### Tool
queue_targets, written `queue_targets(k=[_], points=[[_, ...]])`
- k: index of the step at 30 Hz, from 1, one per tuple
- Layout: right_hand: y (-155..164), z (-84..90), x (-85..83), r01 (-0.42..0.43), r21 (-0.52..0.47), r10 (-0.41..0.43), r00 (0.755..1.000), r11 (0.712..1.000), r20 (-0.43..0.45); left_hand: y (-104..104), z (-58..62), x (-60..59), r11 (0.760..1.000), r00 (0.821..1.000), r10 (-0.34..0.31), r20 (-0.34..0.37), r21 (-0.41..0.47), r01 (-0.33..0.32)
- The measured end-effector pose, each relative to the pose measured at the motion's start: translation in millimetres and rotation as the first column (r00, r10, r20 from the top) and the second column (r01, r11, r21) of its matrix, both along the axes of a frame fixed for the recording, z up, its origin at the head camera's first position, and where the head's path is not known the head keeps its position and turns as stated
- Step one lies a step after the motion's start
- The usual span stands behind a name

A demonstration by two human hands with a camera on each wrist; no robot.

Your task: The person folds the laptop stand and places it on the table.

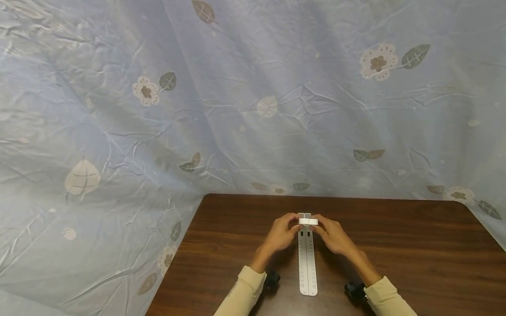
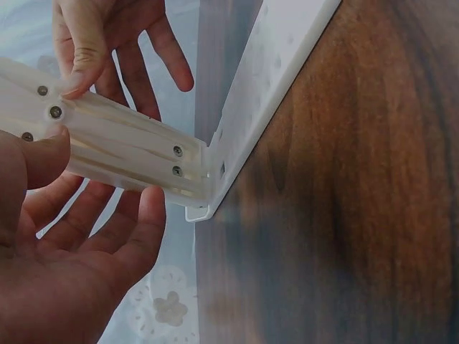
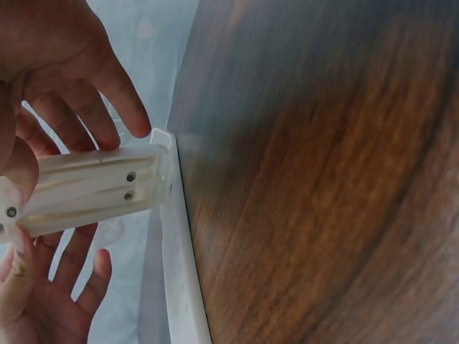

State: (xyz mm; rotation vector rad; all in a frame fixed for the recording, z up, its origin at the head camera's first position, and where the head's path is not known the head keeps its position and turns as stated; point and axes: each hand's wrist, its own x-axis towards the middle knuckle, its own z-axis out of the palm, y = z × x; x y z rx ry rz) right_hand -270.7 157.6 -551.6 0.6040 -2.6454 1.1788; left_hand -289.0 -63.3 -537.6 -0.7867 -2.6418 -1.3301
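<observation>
So here both hands are on the far end of a long white slotted bracket point(image 1: 307, 259) that lies flat on the brown desk point(image 1: 415, 245), running lengthways away from the person. At that far end a short hinged flap point(image 1: 308, 221) stands up off the long strip, and both wrist views show it raised at roughly a right angle, with a few small screws point(image 2: 176, 150) along it near the hinge. The left hand point(image 1: 281, 232) has its thumb on the face of the flap and its fingers spread loosely under it, so its grip reads as a light pinch rather than a fist. The right hand point(image 1: 335, 235) does much the same from the other side: thumb on the flap, fingers fanned out behind, grip clamped only as far as thumb and fingertips go. Judging from that, I'd say the unfolding is about halfway: the flap is up off the strip, the base is sitting flat and square on the desk, but nothing tells me the flap is locked or seated in any slot. I can't see a catch or a second leg from these angles. The rest is just a crumpled blue floral sheet point(image 1: 237, 96) hanging behind the desk, and cream sleeves point(image 1: 389, 298) on both arms.
</observation>
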Motion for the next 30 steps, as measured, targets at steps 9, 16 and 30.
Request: queue_targets(k=[9,16,30], points=[[7,-2.0,2.2,-0.052,0.026,0.051,0.998,0.998,0.040,-5,-3.2,3.0,0.999,0.999,-0.046,0.017,0.011,0.046],[11,-5.2,2.4,-0.102,0.008,0.101,0.993,0.995,0.061,-7,-5.3,4.0,0.999,0.997,-0.041,0.058,-0.013,0.042],[16,-6.7,6.7,-0.143,0.006,0.142,0.985,0.990,0.101,-11,-13.4,7.1,0.998,0.996,-0.064,0.069,-0.017,0.065]])
